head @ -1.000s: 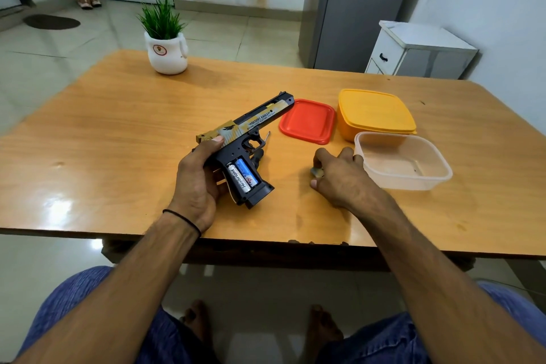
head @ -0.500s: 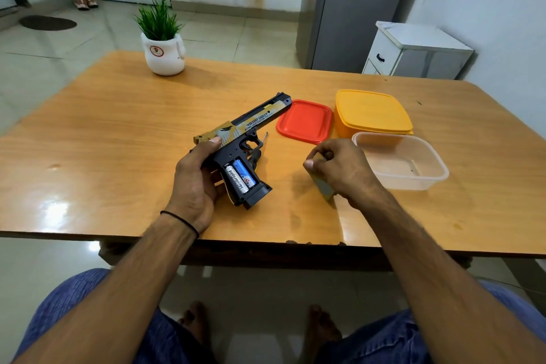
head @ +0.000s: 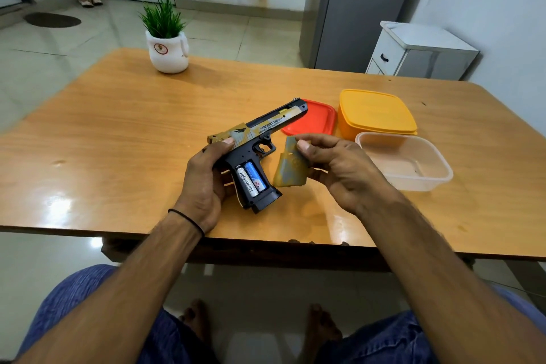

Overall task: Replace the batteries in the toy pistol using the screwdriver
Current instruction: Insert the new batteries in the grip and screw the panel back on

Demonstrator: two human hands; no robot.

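My left hand (head: 204, 180) grips the black and tan toy pistol (head: 266, 130) by the back of its handle, just above the wooden table (head: 118, 133), barrel pointing far right. The handle's battery bay is uncovered and two batteries (head: 249, 179) sit side by side in it. My right hand (head: 336, 171) pinches the tan battery cover (head: 289, 170) between thumb and fingers, upright and just right of the handle. No screwdriver shows.
A red lid (head: 316, 121) lies behind the barrel. An orange lidded box (head: 375, 112) and a clear open tub (head: 407, 162) stand to the right. A white potted plant (head: 167, 47) is at the far left of the table. A white cabinet (head: 419, 53) stands beyond.
My right hand has picked the battery cover up off the table and carried it left and up, close beside the pistol's handle. My left hand keeps holding the pistol, slightly raised.
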